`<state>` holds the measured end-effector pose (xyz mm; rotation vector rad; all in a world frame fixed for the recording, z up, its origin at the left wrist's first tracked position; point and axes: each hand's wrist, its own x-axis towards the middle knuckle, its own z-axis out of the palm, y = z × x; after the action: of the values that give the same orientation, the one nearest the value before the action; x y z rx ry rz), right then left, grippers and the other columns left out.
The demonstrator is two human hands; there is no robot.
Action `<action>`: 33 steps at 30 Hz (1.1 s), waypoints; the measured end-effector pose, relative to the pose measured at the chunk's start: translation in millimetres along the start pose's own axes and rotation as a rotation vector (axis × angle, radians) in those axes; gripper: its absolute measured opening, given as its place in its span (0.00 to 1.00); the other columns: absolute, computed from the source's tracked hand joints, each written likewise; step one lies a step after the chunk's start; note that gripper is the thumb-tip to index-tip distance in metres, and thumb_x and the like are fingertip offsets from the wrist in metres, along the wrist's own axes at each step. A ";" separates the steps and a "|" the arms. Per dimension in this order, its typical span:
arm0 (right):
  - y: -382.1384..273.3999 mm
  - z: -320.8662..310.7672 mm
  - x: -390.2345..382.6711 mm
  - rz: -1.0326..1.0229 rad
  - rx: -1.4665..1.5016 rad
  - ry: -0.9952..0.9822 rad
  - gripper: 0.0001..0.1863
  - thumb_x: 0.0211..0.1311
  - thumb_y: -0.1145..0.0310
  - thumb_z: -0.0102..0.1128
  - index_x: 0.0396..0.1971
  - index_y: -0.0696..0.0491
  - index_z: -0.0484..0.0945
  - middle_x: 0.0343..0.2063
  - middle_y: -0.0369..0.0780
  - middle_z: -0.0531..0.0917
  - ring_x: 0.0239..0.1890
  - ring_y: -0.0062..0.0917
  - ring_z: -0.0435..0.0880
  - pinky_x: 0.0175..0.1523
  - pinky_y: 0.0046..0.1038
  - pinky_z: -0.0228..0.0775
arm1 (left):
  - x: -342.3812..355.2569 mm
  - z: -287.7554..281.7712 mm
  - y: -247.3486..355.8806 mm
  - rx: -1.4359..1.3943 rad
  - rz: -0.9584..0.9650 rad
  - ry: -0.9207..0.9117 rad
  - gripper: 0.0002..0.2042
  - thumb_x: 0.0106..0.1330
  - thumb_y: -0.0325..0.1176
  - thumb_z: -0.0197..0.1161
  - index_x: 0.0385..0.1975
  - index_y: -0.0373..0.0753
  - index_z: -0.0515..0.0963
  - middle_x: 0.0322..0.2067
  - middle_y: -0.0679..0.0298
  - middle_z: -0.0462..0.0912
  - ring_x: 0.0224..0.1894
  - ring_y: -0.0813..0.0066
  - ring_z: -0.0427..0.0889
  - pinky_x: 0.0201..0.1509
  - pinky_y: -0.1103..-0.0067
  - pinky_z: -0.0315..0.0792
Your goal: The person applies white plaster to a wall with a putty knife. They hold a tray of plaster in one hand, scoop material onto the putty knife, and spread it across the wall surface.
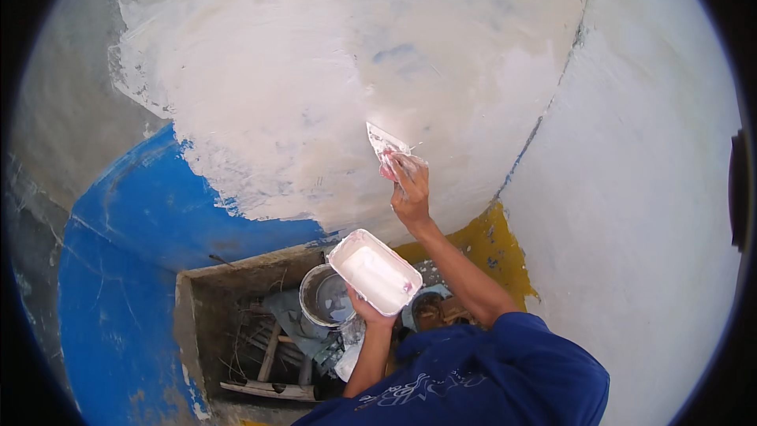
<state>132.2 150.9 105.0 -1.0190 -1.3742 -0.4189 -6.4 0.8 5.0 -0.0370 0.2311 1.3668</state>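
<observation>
My right hand (411, 189) is closed round a putty knife (386, 140), its fingers smeared with white paste. The blade lies against or very close to the wall (276, 102), which carries a broad pale coat of filler with greyish patches. Lower down, my left hand (369, 309) supports a white rectangular tub (371, 274) from underneath. White paste lines the inside of the tub, and a small pinkish spot shows near its right corner. Most of the left hand's fingers are hidden under the tub.
Below stands a concrete trough (186, 323) holding a round bucket (317, 312), wooden pieces (268, 353) and other clutter. Bare blue paint (130, 213) borders the coat at left, and yellow paint (493, 252) lies at lower right. A cracked corner line meets the pale right wall (631, 189).
</observation>
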 end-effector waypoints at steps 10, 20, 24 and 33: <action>32.8 -38.1 133.1 0.032 -0.128 0.384 0.22 0.54 0.88 0.54 0.50 0.59 0.79 0.47 0.44 0.80 0.49 0.38 0.75 0.50 0.33 0.72 | -9.4 -10.9 10.1 -0.062 0.052 0.001 0.33 0.66 0.60 0.47 0.64 0.44 0.63 0.58 0.53 0.71 0.59 0.48 0.72 0.62 0.52 0.66; -37.4 15.2 47.3 -0.032 0.141 -0.041 0.29 0.42 0.92 0.54 0.49 0.57 0.79 0.47 0.44 0.80 0.52 0.40 0.72 0.57 0.37 0.64 | -8.6 -2.3 10.2 -0.052 0.080 0.002 0.34 0.66 0.61 0.46 0.65 0.44 0.61 0.60 0.54 0.70 0.59 0.50 0.72 0.63 0.53 0.67; -9.7 22.2 80.0 -0.015 -0.052 0.264 0.32 0.43 0.90 0.58 0.53 0.55 0.78 0.51 0.45 0.75 0.56 0.40 0.68 0.60 0.38 0.60 | -10.1 -1.9 16.1 0.031 0.107 -0.076 0.34 0.66 0.61 0.46 0.66 0.43 0.61 0.60 0.53 0.69 0.59 0.50 0.72 0.62 0.53 0.67; -37.1 29.5 22.8 -0.078 0.073 -0.089 0.31 0.44 0.88 0.58 0.54 0.54 0.78 0.49 0.44 0.77 0.56 0.38 0.70 0.63 0.39 0.55 | -2.0 4.7 9.8 0.042 0.062 0.019 0.35 0.66 0.61 0.45 0.65 0.42 0.61 0.59 0.52 0.70 0.58 0.50 0.73 0.61 0.53 0.67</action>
<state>90.6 161.2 135.5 -0.9366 -1.5022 -0.3819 -15.7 1.7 11.0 -0.0082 0.2782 1.4229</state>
